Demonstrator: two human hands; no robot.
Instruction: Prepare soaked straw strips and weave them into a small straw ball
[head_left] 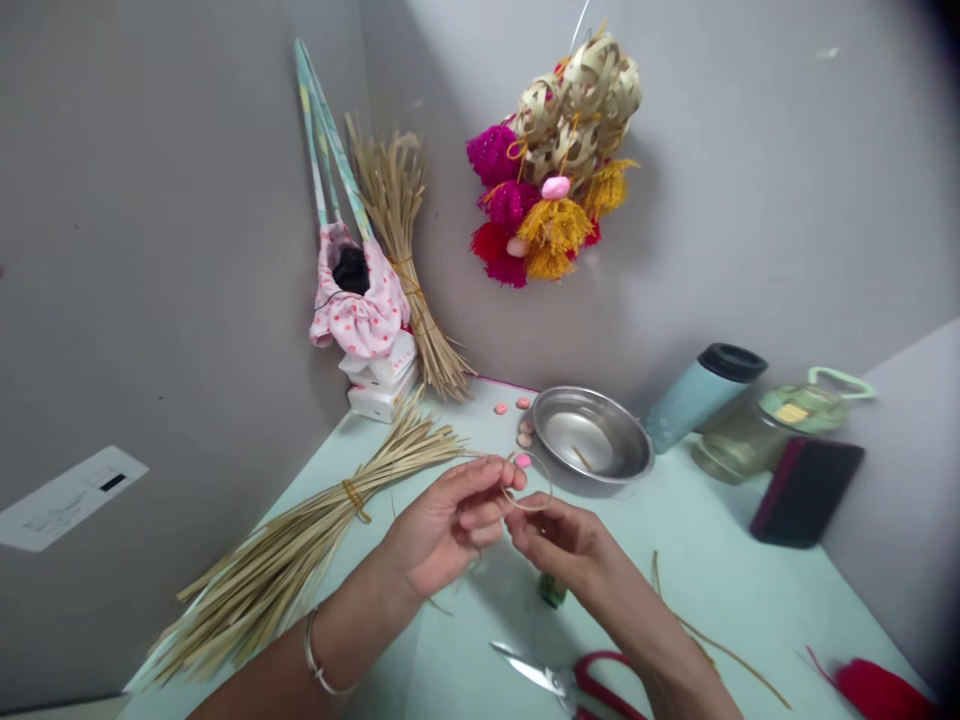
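A thin pale strip (551, 484), bent into a small loop, is between my two hands above the middle of the table. My left hand (459, 520), with a silver bangle at the wrist, pinches the loop's left side between thumb and fingertips. The fingers of my right hand (564, 542) close on the lower edge of the same loop. Below my right hand lies a small green object (553, 590), partly hidden. Red-handled scissors (537, 672) rest nearer to me, their handle partly covered by my right forearm. Just beyond the loop is a bright pink bead (523, 460).
A tied bundle of dry strips (300, 540) lies at left; another bundle (409, 270) leans in the corner. Behind my hands stands a metal bowl (551, 455). A blue tumbler (701, 395), green jug (750, 430) and phone (806, 492) stand right. Woven balls (592, 75) hang above.
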